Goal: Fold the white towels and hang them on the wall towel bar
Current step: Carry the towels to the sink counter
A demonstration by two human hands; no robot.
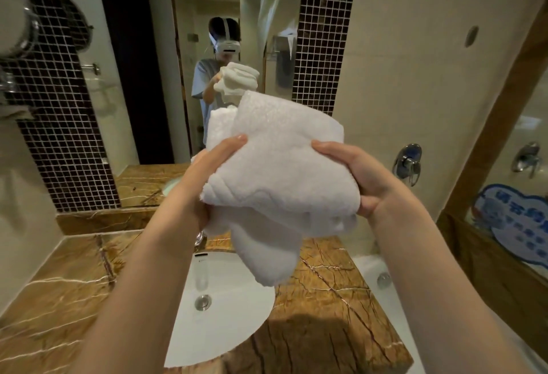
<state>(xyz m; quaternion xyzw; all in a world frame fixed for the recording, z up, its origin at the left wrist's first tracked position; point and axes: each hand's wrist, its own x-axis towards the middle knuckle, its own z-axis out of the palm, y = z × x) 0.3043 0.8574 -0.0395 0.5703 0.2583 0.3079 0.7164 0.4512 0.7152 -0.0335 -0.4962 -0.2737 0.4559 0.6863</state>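
Note:
A bunched white towel (275, 172) hangs in the air above the sink, roughly folded, with a loose end drooping down over the basin. My left hand (204, 178) grips its left side, thumb on top and fingers hidden under the cloth. My right hand (358, 175) grips its right side, thumb lying over the top. No wall towel bar for hanging shows clearly; a small chrome bar (90, 68) appears in the mirror at the left.
Below lies a brown marble counter (320, 308) with a white sink (219, 302). The large mirror (166, 77) ahead reflects a person in a headset. A bathtub rim (385, 284) and wall tap (409, 163) are at the right, a glass panel with a blue sticker (516, 222) beyond.

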